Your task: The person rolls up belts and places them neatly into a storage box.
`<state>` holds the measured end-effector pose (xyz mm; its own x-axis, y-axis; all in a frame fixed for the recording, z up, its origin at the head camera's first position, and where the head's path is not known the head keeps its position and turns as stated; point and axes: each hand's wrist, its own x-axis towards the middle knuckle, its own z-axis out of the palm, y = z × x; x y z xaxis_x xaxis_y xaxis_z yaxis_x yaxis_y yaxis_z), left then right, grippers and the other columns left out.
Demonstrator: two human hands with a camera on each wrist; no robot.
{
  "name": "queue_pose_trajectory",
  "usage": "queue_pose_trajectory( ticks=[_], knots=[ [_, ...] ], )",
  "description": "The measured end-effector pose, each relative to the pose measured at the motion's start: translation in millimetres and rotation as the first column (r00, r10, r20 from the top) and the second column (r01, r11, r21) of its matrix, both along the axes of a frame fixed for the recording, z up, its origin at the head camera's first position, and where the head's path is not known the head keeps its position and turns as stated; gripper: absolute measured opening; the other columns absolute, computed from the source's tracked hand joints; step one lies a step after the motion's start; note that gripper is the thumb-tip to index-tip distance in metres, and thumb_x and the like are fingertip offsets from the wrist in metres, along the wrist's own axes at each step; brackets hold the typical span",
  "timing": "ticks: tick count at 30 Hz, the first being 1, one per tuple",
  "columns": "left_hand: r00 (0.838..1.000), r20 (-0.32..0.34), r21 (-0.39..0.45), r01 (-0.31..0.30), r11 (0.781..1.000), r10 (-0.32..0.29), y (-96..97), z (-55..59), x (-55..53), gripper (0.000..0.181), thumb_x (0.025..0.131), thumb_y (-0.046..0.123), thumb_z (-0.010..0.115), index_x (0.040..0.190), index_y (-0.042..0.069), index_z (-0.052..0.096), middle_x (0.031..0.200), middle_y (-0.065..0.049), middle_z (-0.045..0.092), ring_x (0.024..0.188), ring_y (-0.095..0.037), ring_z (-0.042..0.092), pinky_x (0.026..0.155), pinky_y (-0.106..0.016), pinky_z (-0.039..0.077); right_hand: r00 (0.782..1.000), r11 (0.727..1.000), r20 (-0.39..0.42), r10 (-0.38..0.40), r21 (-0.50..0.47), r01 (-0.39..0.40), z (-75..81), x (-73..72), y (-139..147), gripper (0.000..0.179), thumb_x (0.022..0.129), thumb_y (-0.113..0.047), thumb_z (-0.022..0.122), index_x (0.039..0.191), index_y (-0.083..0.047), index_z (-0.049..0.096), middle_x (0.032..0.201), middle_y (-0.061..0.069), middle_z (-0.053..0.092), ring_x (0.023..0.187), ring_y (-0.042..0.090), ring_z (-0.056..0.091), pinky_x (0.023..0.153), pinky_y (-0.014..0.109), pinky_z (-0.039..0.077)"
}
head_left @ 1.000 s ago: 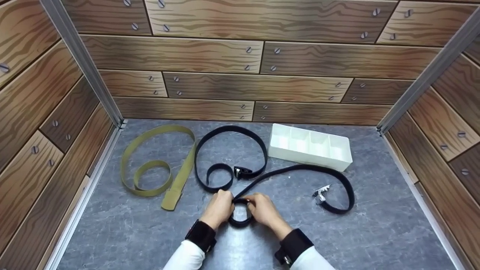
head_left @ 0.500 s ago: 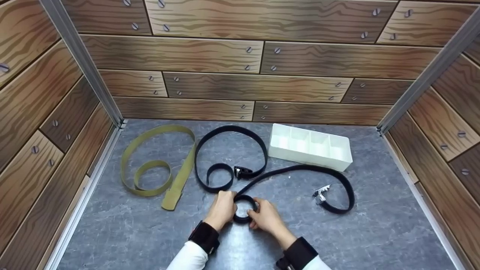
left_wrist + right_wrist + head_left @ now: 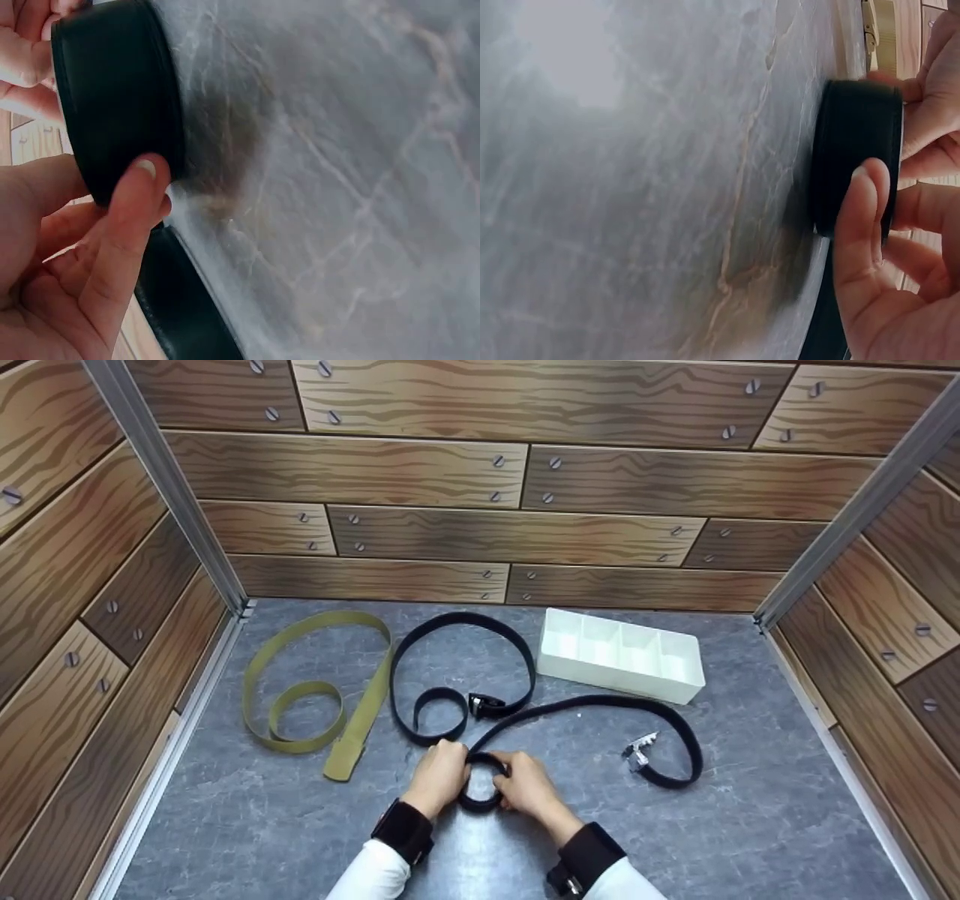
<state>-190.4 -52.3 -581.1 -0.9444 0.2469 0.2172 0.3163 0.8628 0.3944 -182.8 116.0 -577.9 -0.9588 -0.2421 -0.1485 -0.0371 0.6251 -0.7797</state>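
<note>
A black belt (image 3: 630, 703) runs from a rolled coil between both hands out to a silver buckle (image 3: 639, 751) at the right. My left hand (image 3: 436, 777) pinches the coil's left side, thumb inside and fingers outside. On the opposite side my right hand (image 3: 529, 786) grips the coil the same way. In the left wrist view the coil (image 3: 120, 97) stands on edge, with the belt's loose length leaving below the fingers. The right wrist view shows fingertips pressed on the coil's (image 3: 855, 142) outer face.
Behind the hands lies a second black belt (image 3: 459, 617) in a loop with its buckle. To its left is an olive webbing belt (image 3: 315, 619) with a flat buckle. A white tray (image 3: 622, 679) with several compartments stands at the back right. Wood-patterned walls (image 3: 420, 532) enclose the table.
The right hand slid toward the near side of the coil, then back up along it. The belt's loose length and silver buckle have shifted slightly left.
</note>
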Motion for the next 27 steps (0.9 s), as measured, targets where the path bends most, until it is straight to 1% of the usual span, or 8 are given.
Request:
queue_pose_trajectory(
  ticks=[3, 5, 10, 13, 17, 21, 24, 27],
  knots=[
    [1.0, 0.0, -0.006, -0.008, 1.0, 0.008, 1.0, -1.5, -1.2, 0.012, 0.077, 0.004, 0.071, 0.067, 0.004, 0.065, 0.069, -0.015, 0.067, 0.065, -0.036, 0.068, 0.054, -0.045, 0.051, 0.998, 0.999, -0.062, 0.024, 0.041, -0.021, -0.9, 0.2, -1, 0.047, 0.086, 0.003, 0.061, 0.132, -0.002, 0.06, 0.103, 0.027, 0.061, 0.04, 0.008, 0.054, 0.038, 0.028, 0.047],
    [1.0, -0.001, -0.004, -0.017, 1.0, 0.017, 1.6, -1.6, -1.5, 0.011, 0.076, 0.002, 0.07, 0.066, 0.003, 0.065, 0.069, -0.016, 0.067, 0.065, -0.036, 0.068, 0.053, -0.045, 0.051, 0.994, 0.998, -0.107, 0.037, 0.06, -0.031, -1.8, 0.7, -1, 0.046, 0.086, 0.003, 0.06, 0.131, 0.001, 0.059, 0.108, 0.024, 0.059, 0.042, 0.007, 0.054, 0.04, 0.026, 0.047],
    [0.999, 0.0, 0.009, -0.035, 0.999, 0.035, 2.4, -1.1, -0.8, 0.009, 0.074, -0.003, 0.066, 0.066, 0.002, 0.065, 0.069, -0.017, 0.066, 0.065, -0.037, 0.067, 0.053, -0.045, 0.051, 0.989, 0.999, -0.141, 0.034, 0.04, -0.029, -4.5, 2.9, 0, 0.04, 0.086, 0.002, 0.061, 0.126, 0.009, 0.058, 0.08, 0.006, 0.055, 0.046, 0.007, 0.055, 0.044, 0.025, 0.047],
    [0.999, -0.004, 0.019, -0.04, 0.999, 0.041, 3.3, -1.3, 0.0, 0.009, 0.074, -0.003, 0.066, 0.067, 0.002, 0.065, 0.069, -0.017, 0.066, 0.064, -0.037, 0.067, 0.053, -0.045, 0.052, 0.997, 1.0, -0.075, 0.021, -0.005, -0.022, -3.7, 7.1, 1, 0.04, 0.088, 0.001, 0.062, 0.125, 0.012, 0.056, 0.069, 0.002, 0.055, 0.047, 0.011, 0.058, 0.044, 0.026, 0.048],
    [0.999, -0.029, 0.024, -0.044, 0.999, 0.044, 3.9, -2.4, 1.5, 0.01, 0.074, -0.004, 0.066, 0.065, 0.002, 0.065, 0.069, -0.017, 0.066, 0.064, -0.037, 0.067, 0.053, -0.046, 0.051, 0.999, 0.999, -0.022, 0.027, -0.025, -0.027, -1.4, 12.2, 1, 0.036, 0.087, 0.002, 0.06, 0.122, 0.011, 0.057, 0.065, 0.003, 0.059, 0.046, 0.014, 0.062, 0.043, 0.028, 0.049],
    [0.998, -0.04, 0.019, -0.044, 0.999, 0.045, 3.3, -3.0, 2.3, 0.011, 0.071, -0.003, 0.067, 0.062, 0.002, 0.063, 0.067, -0.017, 0.065, 0.062, -0.037, 0.067, 0.052, -0.046, 0.051, 0.999, 1.0, -0.034, 0.027, 0.01, -0.027, 0.4, 11.9, -1, 0.036, 0.084, 0.004, 0.057, 0.12, 0.01, 0.06, 0.071, 0.007, 0.061, 0.043, 0.012, 0.06, 0.041, 0.027, 0.048],
    [0.999, -0.019, 0.018, -0.04, 0.999, 0.04, 2.8, -2.2, 1.4, 0.011, 0.072, 0.001, 0.07, 0.064, 0.002, 0.063, 0.068, -0.016, 0.065, 0.063, -0.037, 0.067, 0.052, -0.045, 0.051, 0.999, 0.998, -0.041, 0.022, 0.053, -0.02, 1.8, 9.0, -1, 0.043, 0.085, 0.005, 0.059, 0.127, 0.012, 0.057, 0.084, 0.017, 0.063, 0.043, 0.013, 0.059, 0.041, 0.028, 0.048],
    [1.0, 0.014, 0.019, -0.017, 1.0, 0.017, 2.8, -1.5, -0.2, 0.014, 0.079, 0.008, 0.073, 0.069, 0.001, 0.065, 0.072, -0.017, 0.066, 0.066, -0.036, 0.067, 0.054, -0.045, 0.051, 0.996, 0.99, -0.077, 0.05, 0.137, -0.039, 3.1, 4.9, 0, 0.045, 0.085, 0.002, 0.061, 0.129, 0.011, 0.056, 0.101, 0.024, 0.063, 0.062, 0.019, 0.064, 0.054, 0.032, 0.052]
  ],
)
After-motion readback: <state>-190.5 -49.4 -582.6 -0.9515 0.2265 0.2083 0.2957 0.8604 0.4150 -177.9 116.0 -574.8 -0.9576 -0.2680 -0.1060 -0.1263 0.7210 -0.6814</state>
